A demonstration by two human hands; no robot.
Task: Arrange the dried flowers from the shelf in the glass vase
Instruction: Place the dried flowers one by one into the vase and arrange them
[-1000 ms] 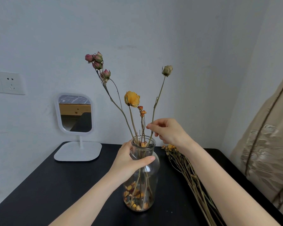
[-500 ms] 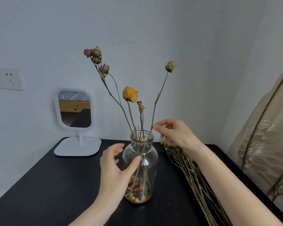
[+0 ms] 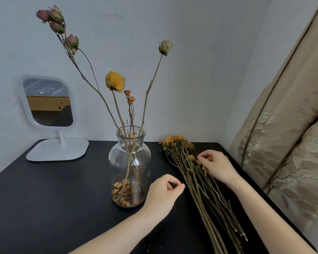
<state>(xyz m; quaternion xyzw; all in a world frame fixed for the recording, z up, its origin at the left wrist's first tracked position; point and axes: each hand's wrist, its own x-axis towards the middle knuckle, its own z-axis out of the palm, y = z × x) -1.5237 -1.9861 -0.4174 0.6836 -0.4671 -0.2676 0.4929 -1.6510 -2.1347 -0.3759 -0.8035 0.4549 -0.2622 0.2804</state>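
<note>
The glass vase point(image 3: 129, 162) stands on the black table point(image 3: 53, 198), with dried petals at its bottom. It holds a pink rosebud stem point(image 3: 57, 17), a yellow rose point(image 3: 115, 81), a small orange sprig point(image 3: 130, 98) and a pale bud point(image 3: 165, 47). A bundle of dried flowers point(image 3: 196, 186) lies on the table to the right of the vase. My left hand point(image 3: 162, 194) hovers between vase and bundle, thumb and forefinger tips together, holding nothing. My right hand point(image 3: 217, 166) rests on the bundle with its fingertips among the stems; a grip is not visible.
A white-framed mirror point(image 3: 48, 105) on a flat base stands at the back left of the table. A beige patterned curtain point(image 3: 286, 143) hangs along the table's right edge. The grey wall is close behind the vase.
My left hand has let go of the vase and moved right and down. My right hand has left the pale bud's stem and dropped onto the bundle. The view has moved closer.
</note>
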